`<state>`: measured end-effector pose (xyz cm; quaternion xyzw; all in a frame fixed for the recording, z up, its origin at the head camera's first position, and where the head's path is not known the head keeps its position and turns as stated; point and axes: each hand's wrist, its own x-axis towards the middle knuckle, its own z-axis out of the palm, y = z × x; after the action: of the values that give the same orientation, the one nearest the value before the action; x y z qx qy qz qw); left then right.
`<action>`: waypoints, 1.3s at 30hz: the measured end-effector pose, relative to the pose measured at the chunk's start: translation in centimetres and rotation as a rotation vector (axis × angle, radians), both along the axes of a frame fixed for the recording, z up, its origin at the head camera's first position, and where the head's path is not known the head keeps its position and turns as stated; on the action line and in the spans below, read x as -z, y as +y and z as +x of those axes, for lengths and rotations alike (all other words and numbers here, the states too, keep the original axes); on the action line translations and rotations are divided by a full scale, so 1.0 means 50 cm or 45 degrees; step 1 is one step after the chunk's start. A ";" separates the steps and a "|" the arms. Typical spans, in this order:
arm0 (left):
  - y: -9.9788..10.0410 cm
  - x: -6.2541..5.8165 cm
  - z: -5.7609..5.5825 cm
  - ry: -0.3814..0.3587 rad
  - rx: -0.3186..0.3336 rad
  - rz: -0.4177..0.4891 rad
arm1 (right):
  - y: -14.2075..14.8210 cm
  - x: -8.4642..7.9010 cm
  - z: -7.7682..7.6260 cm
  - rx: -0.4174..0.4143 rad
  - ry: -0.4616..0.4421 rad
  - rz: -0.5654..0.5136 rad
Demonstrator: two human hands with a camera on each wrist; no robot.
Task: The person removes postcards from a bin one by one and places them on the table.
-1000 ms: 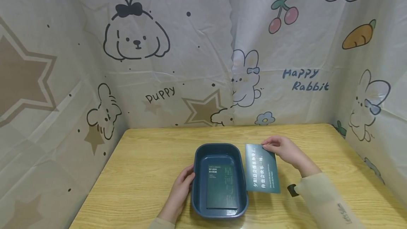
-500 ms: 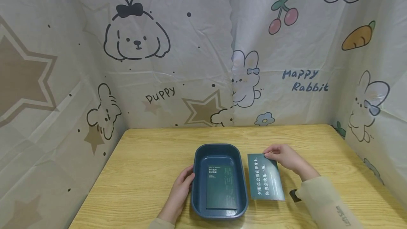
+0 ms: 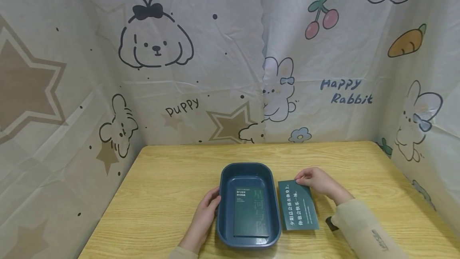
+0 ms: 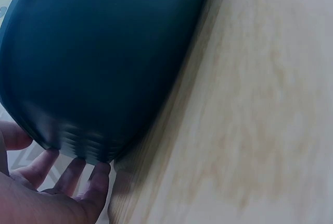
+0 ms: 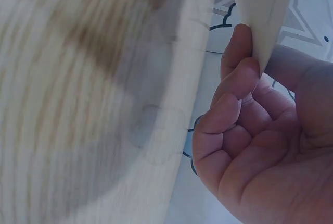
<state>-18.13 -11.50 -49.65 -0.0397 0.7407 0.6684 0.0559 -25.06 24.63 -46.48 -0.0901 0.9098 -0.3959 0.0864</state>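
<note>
Head cam, going L to R: big brown star (image 3: 25,83) on the curtain (image 3: 223,75) around 9 o'clock, then the puppy drawing (image 3: 156,49) nearer 10-11. Next up, left hand (image 3: 205,213) at 9 o'clock of the blue tray (image 3: 246,170). L wrist cam shows bent fingers w/ tips against the tray's outer side, thumb set apart from them, so it's holding that side. Tray sits on the wood-grain table (image 3: 169,187), long axis running 12 to 6. Inside it there's a green booklet (image 3: 250,221) (or card, can't tell tbh), a bit toward 6, w/ white text at its 11 o'clock corner. Right by the tray's 3 o'clock side is the green card (image 3: 295,211), white Chinese lettering on it. Can't tell if its near edge touches the table. Right hand (image 3: 321,183) has it in a narrow pinch at approx 1 o'clock of the card; R wrist cam shows the other fingers curled, card's back looking pale. Abt 5 o'clock from that hand: small black thing (image 3: 332,224), idk what, next to a pale sleeve (image 3: 363,223). Far R, carrot print (image 3: 406,44) around 2.
</note>
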 end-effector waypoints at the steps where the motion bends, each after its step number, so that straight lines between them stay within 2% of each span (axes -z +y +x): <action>1: 0.000 0.000 0.000 -0.001 0.001 -0.001 | 0.000 0.002 -0.001 0.002 0.002 0.002; 8: 0.001 0.002 -0.001 0.003 -0.003 -0.005 | -0.004 0.010 -0.004 -0.025 0.017 0.001; 20: 0.002 0.001 0.000 0.011 0.002 -0.005 | -0.016 0.023 -0.013 0.018 0.010 0.154; 39: 0.001 0.001 0.000 0.013 0.003 -0.002 | -0.025 0.036 -0.012 -0.002 0.146 0.376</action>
<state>-18.12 -11.46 -49.70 -0.0356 0.7416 0.6678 0.0529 -25.68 23.36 -48.28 -0.0996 0.9614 -0.2522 0.0470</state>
